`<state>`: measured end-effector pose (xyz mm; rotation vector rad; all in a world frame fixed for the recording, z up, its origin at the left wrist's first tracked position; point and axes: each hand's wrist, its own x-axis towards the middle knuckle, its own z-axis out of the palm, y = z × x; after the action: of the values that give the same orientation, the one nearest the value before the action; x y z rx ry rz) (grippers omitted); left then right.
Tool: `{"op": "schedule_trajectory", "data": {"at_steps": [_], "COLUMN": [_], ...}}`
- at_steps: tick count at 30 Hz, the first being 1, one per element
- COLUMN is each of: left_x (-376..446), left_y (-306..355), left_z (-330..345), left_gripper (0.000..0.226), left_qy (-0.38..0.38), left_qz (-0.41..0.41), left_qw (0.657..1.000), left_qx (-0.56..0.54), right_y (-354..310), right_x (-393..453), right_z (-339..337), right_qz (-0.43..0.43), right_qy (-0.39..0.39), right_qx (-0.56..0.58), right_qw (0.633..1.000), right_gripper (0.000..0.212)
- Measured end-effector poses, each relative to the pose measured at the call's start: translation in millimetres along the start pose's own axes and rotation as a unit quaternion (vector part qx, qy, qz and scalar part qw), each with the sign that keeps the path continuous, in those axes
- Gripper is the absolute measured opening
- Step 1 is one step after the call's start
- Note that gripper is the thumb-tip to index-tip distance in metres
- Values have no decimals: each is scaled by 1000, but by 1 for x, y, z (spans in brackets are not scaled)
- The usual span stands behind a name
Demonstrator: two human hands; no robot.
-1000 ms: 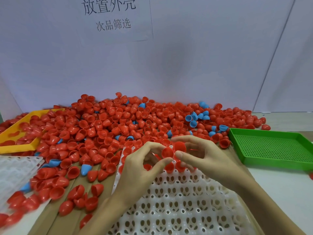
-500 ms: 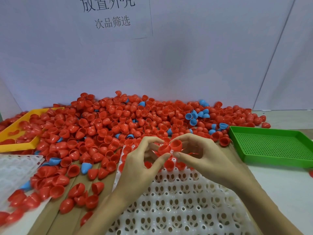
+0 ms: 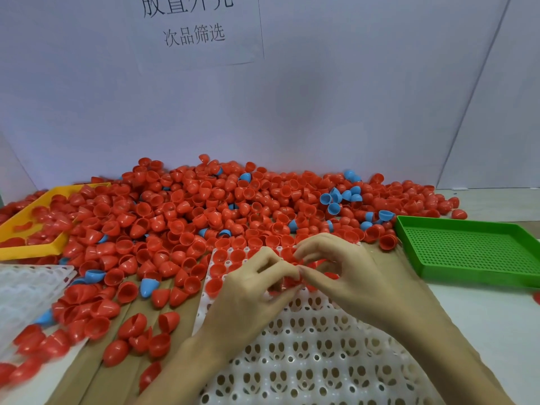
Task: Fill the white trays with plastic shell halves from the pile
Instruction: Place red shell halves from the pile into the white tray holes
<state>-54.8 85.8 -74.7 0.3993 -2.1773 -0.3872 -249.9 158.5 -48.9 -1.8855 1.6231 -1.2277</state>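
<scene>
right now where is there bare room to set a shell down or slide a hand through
Free: the near rows of the middle white tray, below both hands; the green tray floor; the pale table strip between the two. Crowded: the pile, the yellow tray, the brown strips left of the middle tray, and its far rows.

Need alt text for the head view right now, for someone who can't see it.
Both hands, left hand and right hand, meet fingertip to fingertip over the far rows of the white tray, pinching red shell halves there. Behind lies a large pile of red and blue shells, with a green tray at right and a yellow tray at left.
</scene>
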Motion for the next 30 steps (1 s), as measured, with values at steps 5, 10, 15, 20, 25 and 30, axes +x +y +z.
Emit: {"op": "schedule_trajectory", "data": {"at_steps": [5, 10, 15, 20, 25, 30], "left_x": [1, 2, -1, -1, -1, -1], "left_y": [3, 4, 2, 1, 3, 0], "left_z": [0, -1, 3, 5, 5, 5], "left_gripper": [32, 19, 21, 19, 22, 24], "left_qy": [-34, -65, -141, -151, -158, -165], "left_qz": [16, -15, -5, -12, -14, -20], "left_qw": [999, 997, 986, 983, 981, 981], "left_qx": [-22, 46, 91, 105, 107, 99], "right_y": [16, 38, 42, 41, 37, 33], "right_x": [7, 5, 1, -1, -3, -1], "right_z": [-31, -70, -80, -84, -86, -80], "right_qz": [41, 106, 146, 168, 169, 134], "right_qy": [21, 13, -48, -78, -91, -56], "right_qx": [-78, -173, -242, -275, -273, -257], "right_qw": [996, 979, 958, 943, 943, 955], "right_gripper": [21, 19, 15, 13, 11, 6]}}
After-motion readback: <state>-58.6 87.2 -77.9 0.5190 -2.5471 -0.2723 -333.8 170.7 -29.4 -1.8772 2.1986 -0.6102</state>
